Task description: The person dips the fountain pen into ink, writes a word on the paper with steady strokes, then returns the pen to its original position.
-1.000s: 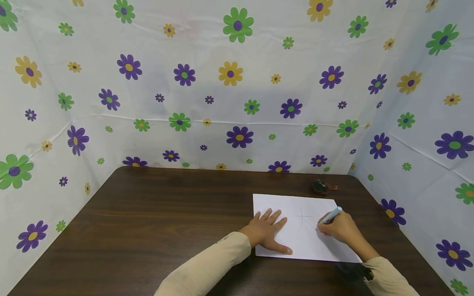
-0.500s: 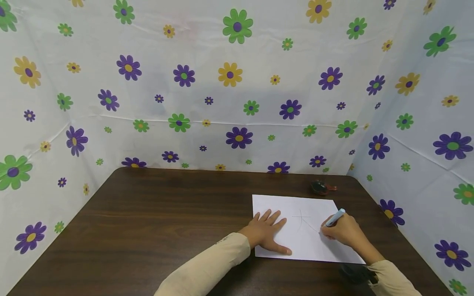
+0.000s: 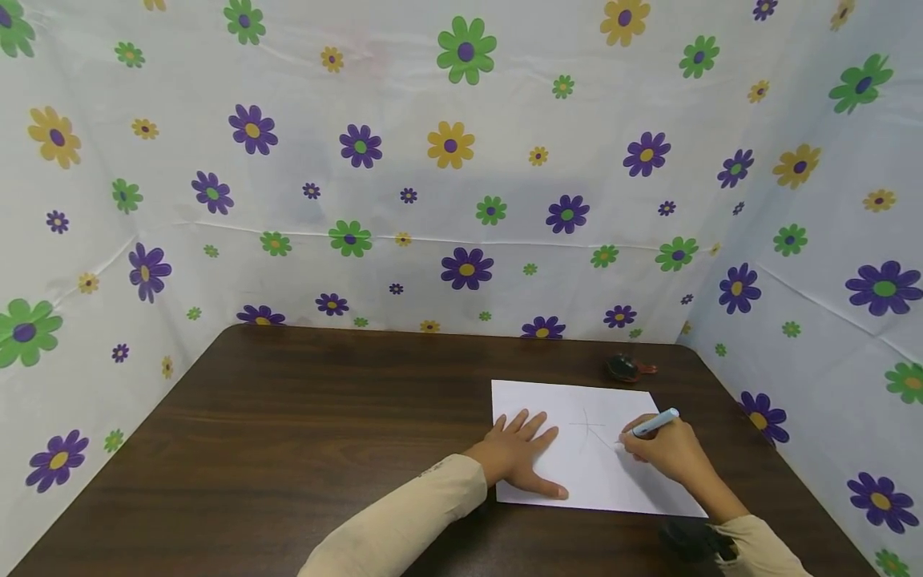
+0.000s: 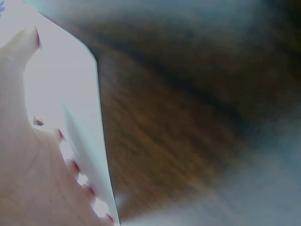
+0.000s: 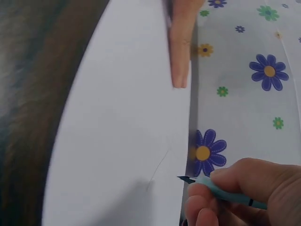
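A white sheet of paper lies on the dark wooden table, with thin crossing lines drawn on it: one horizontal, one curved upright, one slanting down right. My left hand rests spread on the paper's left part, fingers straight. At the paper's right side, my right hand pinches a light blue pen between thumb and fingers. The right wrist view shows the pen's dark pointed nib over the paper; whether it touches cannot be told. The left wrist view shows the left palm and the paper's edge.
A small dark rounded object with a reddish-brown end lies at the table's back right. Bare wooden table stretches to the left. Flower-printed white sheeting hangs behind and at both sides.
The right hand moved the pen down and right as the slanting line grew, then back slightly up and left. The pen now leans flatter. My left hand has stayed in place.
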`<state>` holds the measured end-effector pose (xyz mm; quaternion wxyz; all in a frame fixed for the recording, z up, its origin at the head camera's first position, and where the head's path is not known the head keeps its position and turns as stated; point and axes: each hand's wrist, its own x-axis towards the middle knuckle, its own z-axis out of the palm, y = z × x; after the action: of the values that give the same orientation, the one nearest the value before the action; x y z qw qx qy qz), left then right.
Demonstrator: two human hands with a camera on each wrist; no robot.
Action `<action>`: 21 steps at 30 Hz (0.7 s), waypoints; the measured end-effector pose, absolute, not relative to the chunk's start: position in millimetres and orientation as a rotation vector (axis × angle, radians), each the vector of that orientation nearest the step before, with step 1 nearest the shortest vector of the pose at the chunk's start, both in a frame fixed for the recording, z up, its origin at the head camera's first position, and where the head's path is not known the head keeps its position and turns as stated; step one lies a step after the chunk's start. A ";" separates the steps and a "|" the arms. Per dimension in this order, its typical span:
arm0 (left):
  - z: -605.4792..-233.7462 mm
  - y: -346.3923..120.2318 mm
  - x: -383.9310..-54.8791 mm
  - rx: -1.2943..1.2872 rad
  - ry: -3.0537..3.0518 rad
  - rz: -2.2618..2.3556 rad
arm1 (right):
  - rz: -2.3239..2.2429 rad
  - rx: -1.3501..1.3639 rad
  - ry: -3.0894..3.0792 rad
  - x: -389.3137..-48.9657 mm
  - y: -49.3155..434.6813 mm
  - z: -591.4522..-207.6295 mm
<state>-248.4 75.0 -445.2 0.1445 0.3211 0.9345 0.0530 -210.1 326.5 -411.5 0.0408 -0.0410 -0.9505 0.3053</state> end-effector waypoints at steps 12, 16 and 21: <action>-427.5 71.3 -240.8 0.914 2.680 0.153 | 1.106 -0.105 -2.789 -231.0 316.8 -410.3; -427.5 70.9 -239.5 0.928 2.687 0.151 | 1.129 -0.097 -2.750 -237.3 315.5 -410.9; -430.4 71.7 -240.2 0.927 2.698 0.138 | 1.168 -0.087 -2.725 -242.8 315.1 -412.1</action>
<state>-240.2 71.7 -430.4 0.1422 0.3213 0.9350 0.0479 -242.8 315.1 -412.1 0.0876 -0.0291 -0.9152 0.3923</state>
